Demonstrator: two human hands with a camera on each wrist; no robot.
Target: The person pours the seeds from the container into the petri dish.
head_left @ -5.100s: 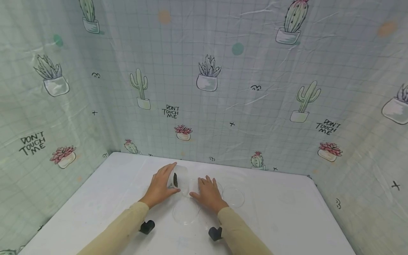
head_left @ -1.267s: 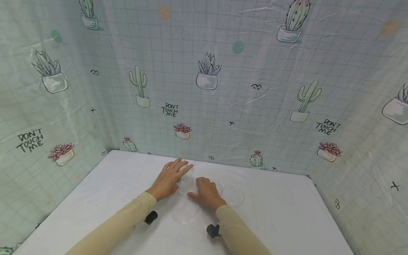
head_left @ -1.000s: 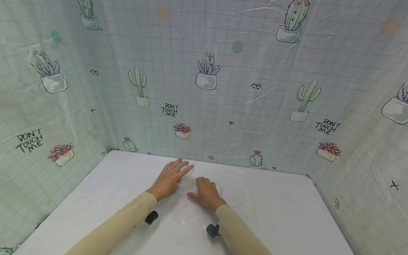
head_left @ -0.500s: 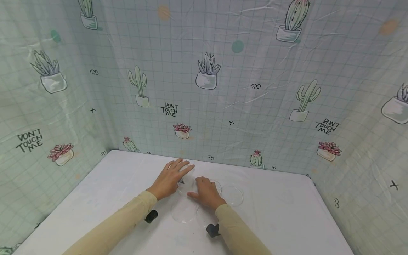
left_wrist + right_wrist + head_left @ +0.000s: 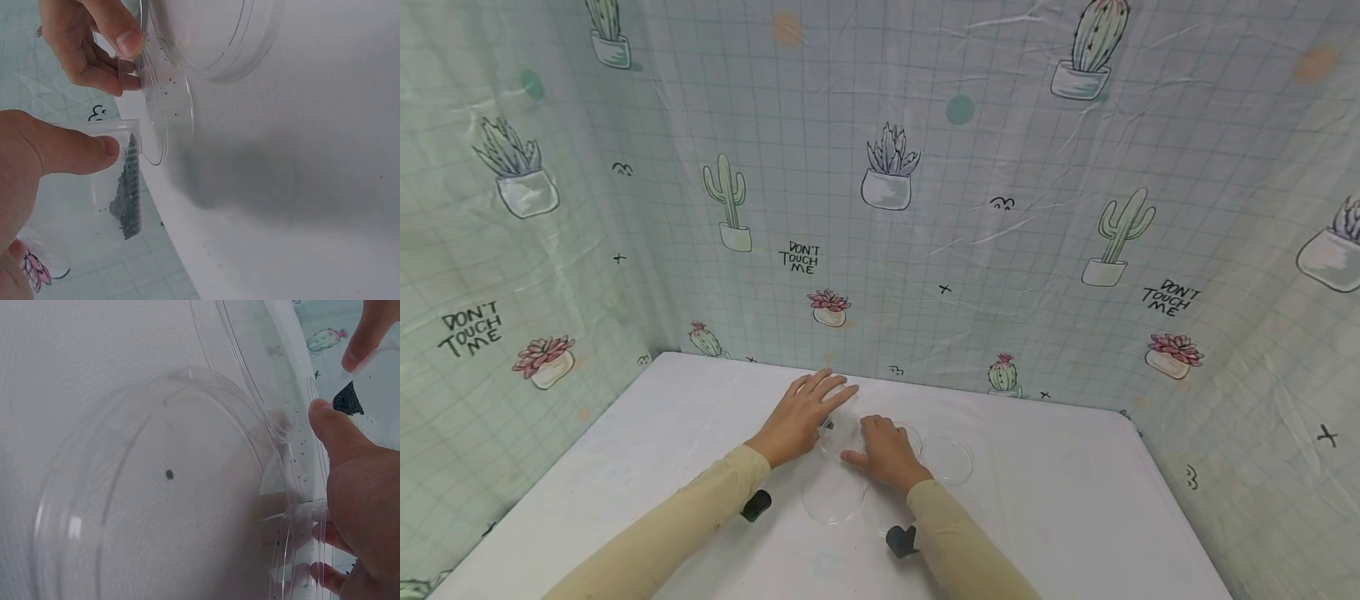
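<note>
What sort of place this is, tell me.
Probably a makeshift indoor work booth: a white table with a cactus-printed sheet hung behind it and along its sides, and clear round dishes on top.

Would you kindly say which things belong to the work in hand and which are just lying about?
Apparently in use:
clear container, held by the left hand
dark granules inside
speckled clear dish near the right hand

Seemingly idle:
rightmost clear dish
patterned backdrop

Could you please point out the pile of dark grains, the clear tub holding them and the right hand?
Pile of dark grains (image 5: 129, 192): left wrist view, middle of the pile.
Clear tub (image 5: 75, 200): left wrist view, its side wall.
Right hand (image 5: 888, 452): head view, back of the hand.
</note>
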